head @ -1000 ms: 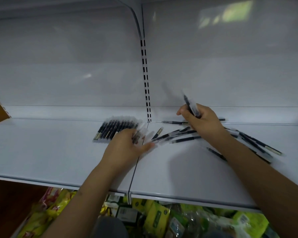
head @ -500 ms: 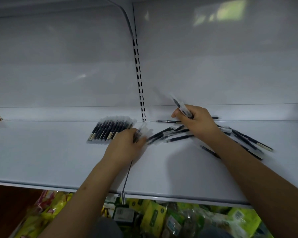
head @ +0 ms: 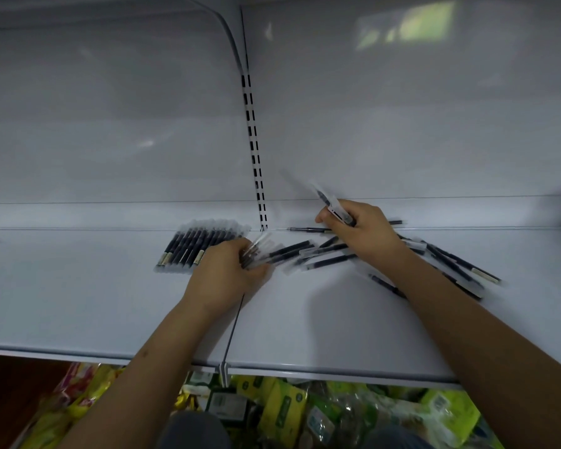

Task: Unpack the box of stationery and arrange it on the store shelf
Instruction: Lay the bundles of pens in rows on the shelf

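Pens (head: 204, 246) on white shelf (head: 78, 296), pen in each hand's grip: left hand (head: 229, 275), right hand (head: 363, 230).

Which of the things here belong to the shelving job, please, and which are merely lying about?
Job:
neat row of black wrapped pens
loose black wrapped pens
white metal shelf
left hand
right hand

Lying about:
yellow and green packets below
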